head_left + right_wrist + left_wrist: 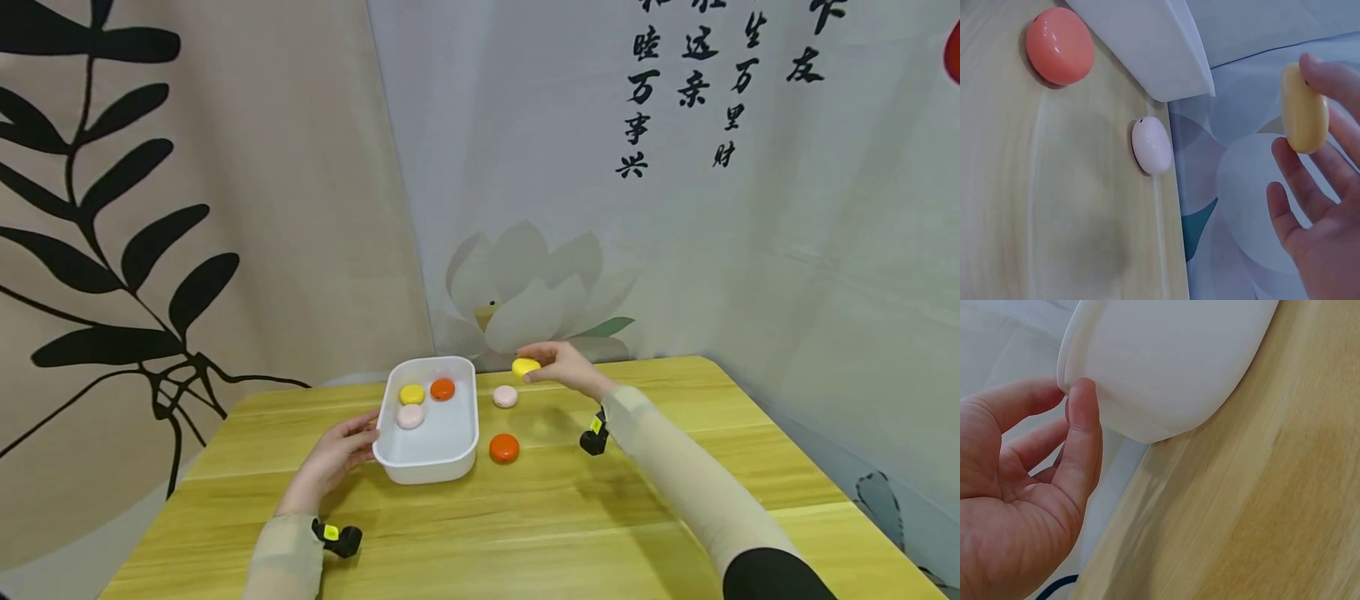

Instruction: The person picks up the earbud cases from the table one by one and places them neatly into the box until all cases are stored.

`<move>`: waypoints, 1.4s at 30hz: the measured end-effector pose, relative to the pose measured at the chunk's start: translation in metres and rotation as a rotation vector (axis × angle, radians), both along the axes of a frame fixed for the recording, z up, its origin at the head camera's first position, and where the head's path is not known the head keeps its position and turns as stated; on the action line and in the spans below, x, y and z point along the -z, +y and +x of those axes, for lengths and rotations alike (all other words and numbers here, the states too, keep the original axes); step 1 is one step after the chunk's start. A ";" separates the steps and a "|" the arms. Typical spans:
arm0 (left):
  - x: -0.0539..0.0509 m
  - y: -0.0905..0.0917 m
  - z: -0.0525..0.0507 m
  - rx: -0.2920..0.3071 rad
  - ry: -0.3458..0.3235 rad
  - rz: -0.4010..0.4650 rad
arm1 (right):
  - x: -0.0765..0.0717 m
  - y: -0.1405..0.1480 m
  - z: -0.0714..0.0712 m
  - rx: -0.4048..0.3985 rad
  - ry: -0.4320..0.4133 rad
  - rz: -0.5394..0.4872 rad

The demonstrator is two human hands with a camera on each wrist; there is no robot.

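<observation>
PLACE: curtained-off tabletop spot | room type: unclear | SIGNS: printed drapes [517,158], wood-grain table [465,533]

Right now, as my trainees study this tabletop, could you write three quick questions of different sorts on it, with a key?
1. How many pieces lie inside the white tub?

2. True or false: outside the tub, the pink piece lies nearer the far edge of the table than the orange piece does.

3. What colour is the piece in the right hand?
A. orange
B. yellow
C. pink

Key: 1. three; 2. true; 3. B
</observation>
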State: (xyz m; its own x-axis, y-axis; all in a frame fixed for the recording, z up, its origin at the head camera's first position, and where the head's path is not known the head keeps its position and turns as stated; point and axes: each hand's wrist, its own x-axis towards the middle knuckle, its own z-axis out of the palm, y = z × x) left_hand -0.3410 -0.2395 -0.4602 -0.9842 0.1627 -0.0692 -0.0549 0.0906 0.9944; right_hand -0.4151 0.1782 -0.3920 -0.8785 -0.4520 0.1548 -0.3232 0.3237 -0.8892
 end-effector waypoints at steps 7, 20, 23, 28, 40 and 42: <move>-0.004 -0.001 -0.002 -0.005 0.000 0.004 | -0.023 -0.004 0.012 -0.012 -0.003 0.002; -0.002 0.000 0.001 -0.010 -0.001 -0.006 | -0.024 -0.004 0.002 0.003 -0.004 0.047; -0.001 0.000 0.000 -0.004 0.001 0.002 | -0.021 -0.003 -0.003 0.008 -0.002 0.036; -0.001 0.000 0.000 -0.005 0.004 0.004 | -0.023 -0.003 -0.007 0.009 0.005 0.018; -0.001 0.001 0.002 0.006 0.015 0.030 | -0.033 -0.007 -0.008 0.035 0.009 0.029; -0.002 0.000 0.003 0.010 0.022 0.031 | -0.035 -0.008 -0.008 0.043 0.010 0.036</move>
State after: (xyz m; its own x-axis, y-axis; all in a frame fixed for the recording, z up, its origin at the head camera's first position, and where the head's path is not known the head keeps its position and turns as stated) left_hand -0.3383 -0.2392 -0.4584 -0.9838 0.1740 -0.0419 -0.0318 0.0604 0.9977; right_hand -0.4228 0.1699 -0.3571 -0.8959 -0.4189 0.1481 -0.3171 0.3694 -0.8735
